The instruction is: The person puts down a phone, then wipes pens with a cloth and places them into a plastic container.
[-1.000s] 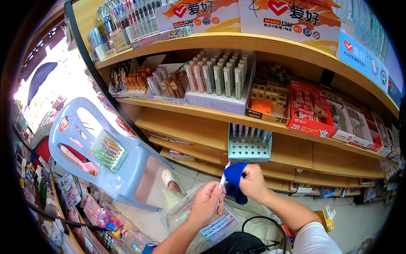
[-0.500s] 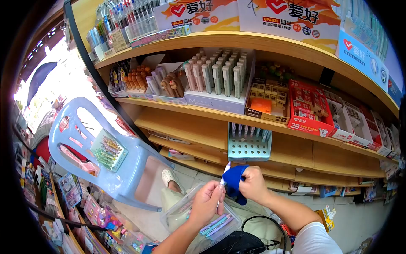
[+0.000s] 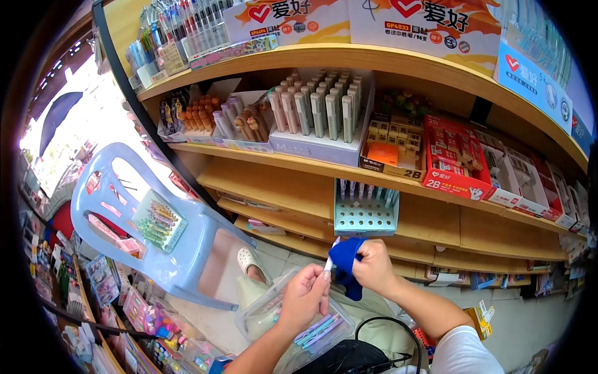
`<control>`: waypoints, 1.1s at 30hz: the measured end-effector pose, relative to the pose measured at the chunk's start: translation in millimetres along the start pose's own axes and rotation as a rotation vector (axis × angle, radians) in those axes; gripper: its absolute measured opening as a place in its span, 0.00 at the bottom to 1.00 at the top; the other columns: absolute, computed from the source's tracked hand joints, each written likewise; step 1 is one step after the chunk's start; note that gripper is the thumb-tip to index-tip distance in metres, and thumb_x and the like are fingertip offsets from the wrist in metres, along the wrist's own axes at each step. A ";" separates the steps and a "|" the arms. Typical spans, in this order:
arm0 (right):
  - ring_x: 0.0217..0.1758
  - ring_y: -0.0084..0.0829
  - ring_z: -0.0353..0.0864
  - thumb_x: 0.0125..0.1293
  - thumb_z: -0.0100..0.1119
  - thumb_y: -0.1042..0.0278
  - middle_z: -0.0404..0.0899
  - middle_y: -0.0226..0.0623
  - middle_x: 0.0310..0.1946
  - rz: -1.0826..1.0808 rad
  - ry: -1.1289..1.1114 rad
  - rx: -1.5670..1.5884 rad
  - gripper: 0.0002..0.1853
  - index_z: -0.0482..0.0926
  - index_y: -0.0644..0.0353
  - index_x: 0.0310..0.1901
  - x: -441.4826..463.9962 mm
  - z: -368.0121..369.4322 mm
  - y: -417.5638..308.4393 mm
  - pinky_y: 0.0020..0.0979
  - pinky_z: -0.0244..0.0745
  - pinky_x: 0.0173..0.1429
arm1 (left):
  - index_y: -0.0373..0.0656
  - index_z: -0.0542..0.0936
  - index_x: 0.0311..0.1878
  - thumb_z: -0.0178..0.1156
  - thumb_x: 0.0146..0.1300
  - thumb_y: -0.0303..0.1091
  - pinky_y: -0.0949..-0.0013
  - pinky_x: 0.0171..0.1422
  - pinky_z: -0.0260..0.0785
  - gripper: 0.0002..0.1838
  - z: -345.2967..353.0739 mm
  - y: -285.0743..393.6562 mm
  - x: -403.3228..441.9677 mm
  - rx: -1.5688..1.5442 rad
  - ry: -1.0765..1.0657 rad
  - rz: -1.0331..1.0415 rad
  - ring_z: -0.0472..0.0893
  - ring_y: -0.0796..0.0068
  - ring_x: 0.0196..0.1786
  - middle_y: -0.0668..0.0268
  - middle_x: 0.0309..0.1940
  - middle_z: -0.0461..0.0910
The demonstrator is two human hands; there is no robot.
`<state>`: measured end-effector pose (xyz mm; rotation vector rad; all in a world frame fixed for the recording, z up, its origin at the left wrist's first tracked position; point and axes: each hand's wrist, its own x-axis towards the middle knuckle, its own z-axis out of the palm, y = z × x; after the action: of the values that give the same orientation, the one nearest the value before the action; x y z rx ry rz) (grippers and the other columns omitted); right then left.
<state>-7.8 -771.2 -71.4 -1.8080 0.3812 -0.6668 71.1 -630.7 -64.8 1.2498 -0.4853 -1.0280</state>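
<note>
My left hand [image 3: 304, 294] pinches a slim white and purple pen [image 3: 328, 265] by its lower part, tip end pointing up. In my right hand [image 3: 375, 269] a blue cloth [image 3: 346, 265] is bunched and pressed against the pen's upper part, which it partly covers. Below my hands sits a clear plastic box [image 3: 254, 319] with several purple and teal pens [image 3: 319, 331] inside. Just beyond my hands, a light teal pen stand [image 3: 366, 224] with round holes rests on a lower shelf. Pens fill its back row.
A wooden shelf [image 3: 299, 163] ahead bears boxes of correction-pen-like sticks [image 3: 317, 112] and a red eraser box [image 3: 458, 184]. At left, a blue plastic chair [image 3: 180, 274] carries another pen stand [image 3: 174, 234]. A black cable [image 3: 398, 325] loops near my lap.
The blue cloth has shifted slightly on the pen, covering a little more of its top. Both hands stay nearly in place. The view has moved very slightly.
</note>
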 end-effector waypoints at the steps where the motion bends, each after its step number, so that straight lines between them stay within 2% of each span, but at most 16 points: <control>1: 0.24 0.17 0.73 0.56 0.55 0.71 0.78 0.31 0.20 -0.053 0.074 -0.003 0.06 0.80 0.63 0.29 3.9 1.0 7.6 0.22 0.69 0.29 | 0.39 0.68 0.33 0.48 0.65 0.32 0.81 0.15 0.56 0.07 0.2 0.1 0.1 0.000 0.004 -0.006 0.66 0.83 0.12 0.71 0.19 0.66; 4: 0.24 0.16 0.74 0.56 0.55 0.71 0.78 0.30 0.20 -0.037 0.178 0.079 0.06 0.81 0.63 0.29 9.3 -2.1 5.9 0.22 0.70 0.29 | 0.39 0.68 0.33 0.48 0.65 0.32 0.81 0.15 0.57 0.07 0.7 1.9 0.5 0.005 0.007 -0.008 0.66 0.83 0.12 0.71 0.19 0.66; 8: 0.23 0.16 0.73 0.56 0.55 0.73 0.78 0.28 0.21 -0.020 0.133 0.121 0.06 0.81 0.63 0.30 4.2 -0.6 4.8 0.22 0.69 0.28 | 0.39 0.68 0.33 0.48 0.65 0.32 0.81 0.14 0.56 0.07 0.3 0.5 0.0 0.003 0.007 0.001 0.66 0.83 0.12 0.71 0.19 0.66; 13: 0.22 0.17 0.74 0.54 0.55 0.73 0.77 0.37 0.19 -0.189 -0.036 0.056 0.05 0.79 0.66 0.28 -7.8 9.2 6.5 0.21 0.69 0.26 | 0.39 0.68 0.33 0.48 0.65 0.32 0.81 0.14 0.56 0.07 0.5 -1.0 1.2 0.002 0.005 0.015 0.65 0.83 0.12 0.71 0.18 0.65; 16: 0.20 0.17 0.73 0.56 0.55 0.72 0.77 0.35 0.17 -0.109 -0.009 -0.012 0.06 0.79 0.65 0.28 -3.1 2.8 9.5 0.22 0.69 0.25 | 0.39 0.68 0.33 0.49 0.64 0.32 0.80 0.14 0.56 0.07 1.7 0.4 1.0 -0.002 0.014 0.011 0.65 0.83 0.11 0.71 0.18 0.65; 18: 0.20 0.17 0.73 0.58 0.55 0.69 0.77 0.29 0.18 0.008 0.106 0.046 0.08 0.80 0.64 0.29 2.1 1.0 7.9 0.22 0.69 0.25 | 0.39 0.68 0.33 0.49 0.64 0.32 0.80 0.14 0.56 0.06 2.5 1.3 0.9 0.002 0.024 0.004 0.65 0.84 0.11 0.71 0.18 0.65; 20: 0.20 0.17 0.72 0.58 0.54 0.69 0.77 0.29 0.18 -0.048 0.178 0.084 0.08 0.80 0.63 0.29 5.5 -0.1 8.9 0.22 0.68 0.25 | 0.39 0.68 0.33 0.50 0.64 0.32 0.80 0.14 0.55 0.06 2.4 1.2 0.3 0.021 0.017 0.013 0.65 0.84 0.11 0.72 0.17 0.65; 23: 0.20 0.18 0.72 0.57 0.55 0.71 0.77 0.30 0.17 -0.012 0.158 0.121 0.07 0.80 0.63 0.28 3.2 -0.8 5.5 0.22 0.68 0.25 | 0.39 0.68 0.33 0.50 0.64 0.32 0.81 0.14 0.55 0.07 2.8 1.9 -0.1 0.025 0.018 0.010 0.65 0.84 0.11 0.72 0.17 0.65; 26: 0.21 0.19 0.74 0.55 0.55 0.72 0.77 0.32 0.18 -0.153 0.084 0.032 0.05 0.80 0.63 0.28 -3.9 8.2 8.7 0.23 0.68 0.27 | 0.39 0.68 0.33 0.50 0.64 0.32 0.81 0.14 0.55 0.07 3.1 1.9 0.0 0.026 0.014 0.014 0.65 0.84 0.11 0.72 0.17 0.65; 30: 0.22 0.27 0.77 0.56 0.54 0.72 0.78 0.41 0.23 -0.200 -0.036 0.027 0.06 0.80 0.62 0.30 -10.8 6.0 6.9 0.26 0.70 0.29 | 0.38 0.69 0.34 0.50 0.63 0.32 0.81 0.13 0.55 0.07 1.2 0.1 -0.2 0.035 0.004 0.031 0.66 0.82 0.11 0.68 0.20 0.69; 33: 0.20 0.19 0.71 0.57 0.55 0.70 0.76 0.36 0.18 0.058 0.071 0.110 0.06 0.80 0.63 0.29 -2.9 3.6 13.0 0.24 0.68 0.26 | 0.38 0.69 0.34 0.50 0.63 0.32 0.81 0.13 0.55 0.07 1.3 -0.2 0.6 0.011 0.016 0.016 0.65 0.82 0.10 0.68 0.19 0.69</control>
<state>-6.9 -771.2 -85.2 -1.6666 0.4342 -0.6998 70.3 -631.9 -64.8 1.2612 -0.4885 -1.0030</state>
